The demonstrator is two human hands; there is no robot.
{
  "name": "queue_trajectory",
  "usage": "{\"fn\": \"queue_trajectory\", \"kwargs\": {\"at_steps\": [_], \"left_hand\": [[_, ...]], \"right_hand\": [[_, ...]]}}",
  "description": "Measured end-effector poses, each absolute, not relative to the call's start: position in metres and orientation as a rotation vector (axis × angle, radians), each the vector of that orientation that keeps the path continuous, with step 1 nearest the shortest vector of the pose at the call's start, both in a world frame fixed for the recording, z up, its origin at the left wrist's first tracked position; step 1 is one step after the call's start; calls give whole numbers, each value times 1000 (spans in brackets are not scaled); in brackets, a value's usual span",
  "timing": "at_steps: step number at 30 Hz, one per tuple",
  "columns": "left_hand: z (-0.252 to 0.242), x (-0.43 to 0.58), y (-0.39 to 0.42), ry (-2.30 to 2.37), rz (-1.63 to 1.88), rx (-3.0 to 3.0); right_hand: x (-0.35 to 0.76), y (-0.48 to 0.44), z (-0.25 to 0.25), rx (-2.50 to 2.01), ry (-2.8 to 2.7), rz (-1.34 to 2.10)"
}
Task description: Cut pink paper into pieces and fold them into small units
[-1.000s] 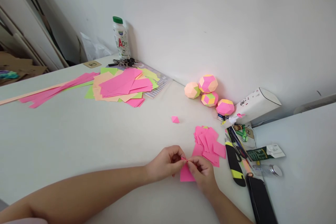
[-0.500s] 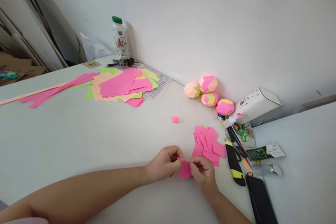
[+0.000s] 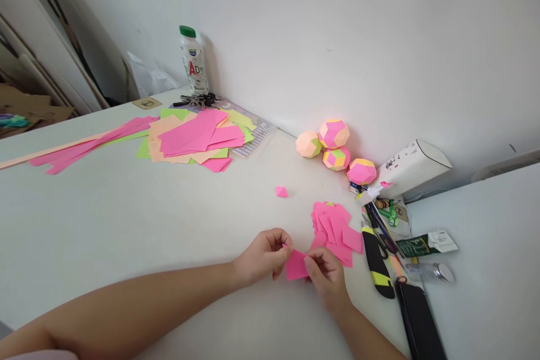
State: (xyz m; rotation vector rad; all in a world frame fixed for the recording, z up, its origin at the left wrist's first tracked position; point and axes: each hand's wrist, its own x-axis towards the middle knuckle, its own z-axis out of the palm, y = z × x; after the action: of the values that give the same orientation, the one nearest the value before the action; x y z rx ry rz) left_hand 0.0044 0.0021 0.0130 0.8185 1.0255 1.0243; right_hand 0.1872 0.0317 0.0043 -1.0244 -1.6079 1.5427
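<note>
A pink paper piece is held between my two hands above the white table. My left hand pinches its upper left corner between thumb and fingers. At its right edge, my right hand grips it with thumb and forefinger. Just beyond my right hand lies a loose heap of pink paper pieces. A small folded pink shape sits alone on the table above my hands.
Four faceted paper balls rest by the wall. Colored sheets, keys and a bottle are at the back left. A utility knife, black phone and white box stand or lie right.
Both hands have shifted slightly, the left one a little upward. The pink piece between them has been raised and tilted, showing more of its face.
</note>
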Motion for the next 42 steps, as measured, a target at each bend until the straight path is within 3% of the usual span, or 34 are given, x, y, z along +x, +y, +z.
{"fn": "queue_trajectory", "kwargs": {"at_steps": [20,42], "left_hand": [[10,4,0,1029,958,900],[13,8,1,930,1252,762]], "right_hand": [[186,31,8,-1046,-1635,1576],[184,29,6,-1027,-1639,1533]]}}
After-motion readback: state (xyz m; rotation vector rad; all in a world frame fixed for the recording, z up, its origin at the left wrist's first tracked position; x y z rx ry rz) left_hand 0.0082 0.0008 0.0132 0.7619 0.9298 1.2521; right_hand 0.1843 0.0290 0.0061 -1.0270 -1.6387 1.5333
